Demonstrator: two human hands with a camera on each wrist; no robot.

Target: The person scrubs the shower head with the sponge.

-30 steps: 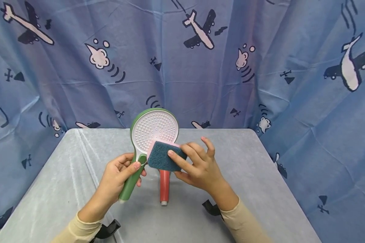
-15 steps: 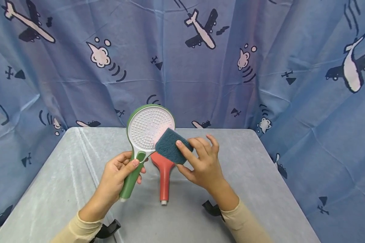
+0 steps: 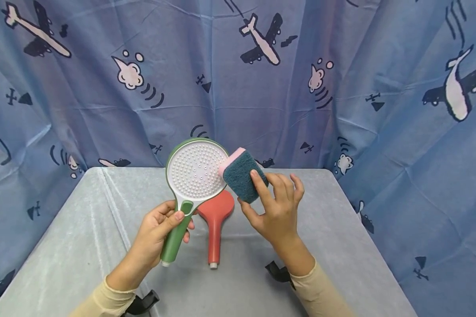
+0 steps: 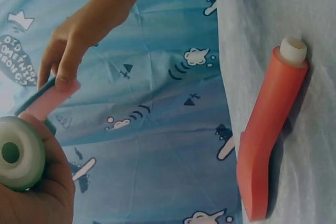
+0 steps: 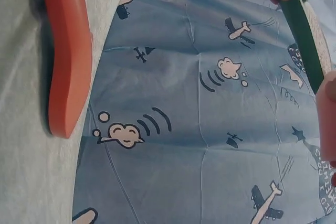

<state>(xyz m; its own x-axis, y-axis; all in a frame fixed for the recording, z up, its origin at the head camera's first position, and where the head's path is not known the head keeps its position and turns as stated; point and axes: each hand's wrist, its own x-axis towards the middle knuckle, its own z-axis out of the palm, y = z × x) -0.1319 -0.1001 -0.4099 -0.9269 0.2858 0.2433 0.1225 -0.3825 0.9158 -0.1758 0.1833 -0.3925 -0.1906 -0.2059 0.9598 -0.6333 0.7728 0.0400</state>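
Note:
My left hand (image 3: pixel 154 231) grips the green handle of a shower head (image 3: pixel 198 169), held up with its white nozzle face toward me. Between thumb and fingers of my right hand (image 3: pixel 275 204) is a sponge (image 3: pixel 243 176), dark green scouring side facing me and pink foam behind. The sponge's pink edge overlaps the right rim of the nozzle face in the head view. A red shower head (image 3: pixel 215 224) lies face down on the table behind and below the green one, its upper left part hidden. In the right wrist view the pink foam (image 5: pixel 328 121) sits against the green shower head's edge.
A grey-white cloth covers the table (image 3: pixel 341 255). Behind and beside it hangs a blue curtain (image 3: pixel 174 66) printed with planes and clouds. Black straps (image 3: pixel 142 303) sit at both wrists.
My right hand has carried the sponge up and right across the nozzle face, from its lower part to its right rim, turning it. The left hand keeps hold of the green shower head, moving it little.

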